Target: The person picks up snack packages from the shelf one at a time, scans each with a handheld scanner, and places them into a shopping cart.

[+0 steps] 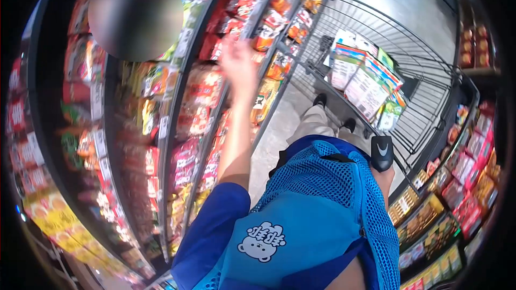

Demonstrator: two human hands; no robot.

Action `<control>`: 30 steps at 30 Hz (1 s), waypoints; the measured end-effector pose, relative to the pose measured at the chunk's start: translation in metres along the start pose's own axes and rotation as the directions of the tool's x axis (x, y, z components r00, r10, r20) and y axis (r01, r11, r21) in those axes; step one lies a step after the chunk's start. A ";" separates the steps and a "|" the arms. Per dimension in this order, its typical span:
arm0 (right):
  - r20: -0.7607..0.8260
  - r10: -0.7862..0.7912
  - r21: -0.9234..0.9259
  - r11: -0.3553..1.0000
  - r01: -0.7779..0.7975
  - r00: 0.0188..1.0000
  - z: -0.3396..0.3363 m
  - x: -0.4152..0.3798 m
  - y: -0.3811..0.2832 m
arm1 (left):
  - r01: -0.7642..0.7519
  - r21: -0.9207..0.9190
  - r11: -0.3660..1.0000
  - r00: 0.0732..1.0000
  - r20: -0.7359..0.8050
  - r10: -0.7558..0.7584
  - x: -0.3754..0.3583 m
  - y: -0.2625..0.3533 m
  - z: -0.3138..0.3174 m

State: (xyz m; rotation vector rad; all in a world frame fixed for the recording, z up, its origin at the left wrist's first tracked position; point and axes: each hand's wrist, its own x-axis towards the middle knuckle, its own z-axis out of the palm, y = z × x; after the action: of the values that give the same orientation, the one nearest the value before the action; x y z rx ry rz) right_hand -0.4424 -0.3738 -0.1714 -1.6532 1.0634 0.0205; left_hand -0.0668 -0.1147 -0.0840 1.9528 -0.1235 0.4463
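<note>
My left hand (236, 59) is raised to the shelves on the left, in front of red snack packets (234, 26). It is blurred; its fingers look apart, and I see nothing held in them. Low at my right side, my right hand (384, 178) is closed around a black handheld barcode scanner (382, 153). The scanner's head points up and forward, beside the blue mesh vest (322, 182). Most of the right hand's fingers are hidden behind the scanner and the vest.
A wire shopping cart (371, 8) stands ahead, holding several flat colourful packages (365, 83). Shelves of bagged snacks (196, 94) rise close on the left. More packaged goods (462, 172) line the right side. Grey floor (277, 123) lies between the left shelves and my feet.
</note>
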 end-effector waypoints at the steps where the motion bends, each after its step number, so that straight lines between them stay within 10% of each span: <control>1: 0.031 -0.032 -0.031 0.999 0.033 0.999 0.001 0.009 0.000 | -0.165 0.043 0.985 0.969 -0.178 0.170 0.026 -0.023 -0.029; 6: 0.143 -0.103 -0.091 0.989 0.116 0.984 0.030 0.013 -0.045 | 0.101 -0.136 0.986 0.916 -0.375 -0.145 0.099 -0.039 -0.137; 13: 0.155 -0.138 -0.143 0.977 0.160 0.978 0.035 0.026 -0.034 | 0.226 -0.282 0.932 0.952 -0.139 -0.273 0.176 -0.056 -0.113; 22: 0.045 -0.100 -0.081 0.991 0.104 0.994 0.011 0.004 -0.041 | -0.248 0.356 0.901 0.851 -0.364 0.379 0.155 -0.034 -0.094; 25: -0.001 -0.065 -0.114 0.991 0.064 0.998 0.002 0.000 -0.037 | -0.256 -0.249 0.934 0.907 -0.396 0.143 0.115 0.010 -0.084; 28: -0.034 -0.057 -0.101 0.993 0.053 0.998 -0.012 0.009 -0.031 | 0.164 -0.910 0.381 0.931 0.016 -0.364 0.065 0.063 -0.048; 29: 0.001 -0.171 -0.031 0.985 0.171 0.985 -0.016 0.015 -0.025 | 0.325 -0.911 0.255 0.939 0.343 0.030 0.045 0.052 -0.035; 30: 0.046 -0.002 0.008 1.000 0.001 0.999 -0.024 0.016 -0.044 | 0.678 -0.711 -0.188 0.735 0.656 0.171 0.011 0.035 0.021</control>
State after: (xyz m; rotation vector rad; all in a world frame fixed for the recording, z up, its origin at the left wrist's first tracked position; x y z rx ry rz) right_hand -0.4164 -0.4031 -0.1369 -1.6387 1.0258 0.0531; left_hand -0.0609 -0.1469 -0.0571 0.2775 -0.2849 -0.5870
